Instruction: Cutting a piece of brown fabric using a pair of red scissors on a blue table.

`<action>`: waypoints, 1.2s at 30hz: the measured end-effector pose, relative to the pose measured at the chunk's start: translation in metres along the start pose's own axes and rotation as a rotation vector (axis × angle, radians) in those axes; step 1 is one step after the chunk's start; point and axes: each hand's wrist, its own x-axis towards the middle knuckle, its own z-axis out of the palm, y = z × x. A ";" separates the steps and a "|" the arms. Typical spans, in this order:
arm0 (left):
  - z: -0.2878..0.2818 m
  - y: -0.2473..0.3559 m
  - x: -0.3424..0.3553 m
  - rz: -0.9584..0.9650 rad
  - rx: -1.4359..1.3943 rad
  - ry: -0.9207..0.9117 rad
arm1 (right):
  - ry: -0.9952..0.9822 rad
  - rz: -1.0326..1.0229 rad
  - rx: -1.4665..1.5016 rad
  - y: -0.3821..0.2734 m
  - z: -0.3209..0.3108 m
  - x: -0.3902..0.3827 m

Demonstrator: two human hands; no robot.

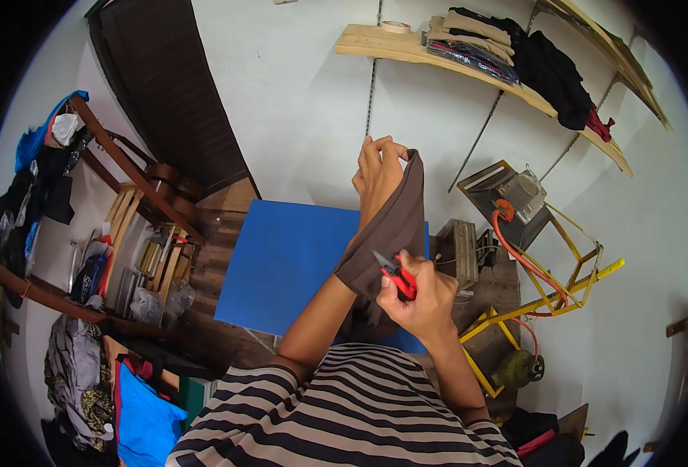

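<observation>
My left hand (380, 170) is raised above the blue table, its fingers bent over the top edge of a dark brown piece of fabric (394, 220). The fabric hangs down across my left forearm; whether the arm passes behind or inside it, I cannot tell. Red-handled thread snips (400, 282) with dark pointed blades sit in my right hand (424, 300). The blade tips lie over the lower part of the fabric. More dark cloth hangs below, partly hidden by my right hand.
Beyond my hands stands a blue table (289, 253). Folded clothes (472, 39) lie on a wooden wall shelf (402, 47). On the right are a yellow metal frame (565, 300) and an orange hose (526, 263). At left, a wooden rack (103, 148) holds clothes.
</observation>
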 end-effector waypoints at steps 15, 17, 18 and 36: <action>0.032 0.000 0.014 0.082 0.077 0.020 | -0.079 0.056 -0.122 -0.009 0.002 -0.007; 0.037 -0.001 0.014 0.086 0.077 0.001 | -0.081 0.070 -0.103 -0.009 0.003 -0.008; 0.039 -0.002 0.014 0.073 0.071 -0.005 | -0.092 0.098 -0.089 -0.008 0.003 -0.009; 0.072 -0.045 0.031 -0.205 -0.073 -0.142 | -0.029 0.400 0.249 0.013 0.018 -0.030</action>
